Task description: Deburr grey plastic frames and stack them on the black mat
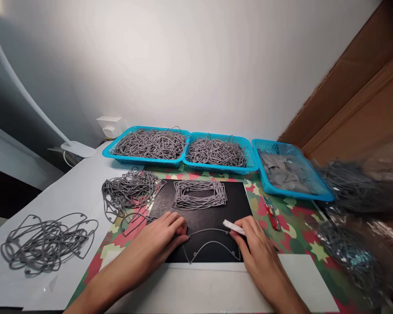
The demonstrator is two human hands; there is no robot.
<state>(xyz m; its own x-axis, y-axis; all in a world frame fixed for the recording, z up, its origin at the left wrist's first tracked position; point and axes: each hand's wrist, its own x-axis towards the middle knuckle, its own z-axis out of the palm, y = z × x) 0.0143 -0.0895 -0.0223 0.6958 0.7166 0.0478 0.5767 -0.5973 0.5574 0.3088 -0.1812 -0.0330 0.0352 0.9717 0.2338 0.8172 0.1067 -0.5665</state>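
A thin grey gasket-like frame [212, 242] with small tabs lies on the black mat [239, 203], its long sides bowed upward. My left hand [170, 231] is closed at the frame's upper left corner, with thumb and fingers pinched on it. In my right hand [253, 240] is a slim white-wrapped stick [233, 227], pointing up and left. The right fingertips rest by the frame's upper right corner; the grip hides the stick's other end. Farther back on the mat sits a neat stack of similar grey frames [199, 201].
Grey frames fill the left blue basket [144, 162] and middle basket [222, 168]; flat grey pieces lie in the right basket [281, 192]. Tangled frames [131, 189] and another pile [49, 244] lie left. A red-handled tool [272, 214] and plastic bags [350, 253] are right.
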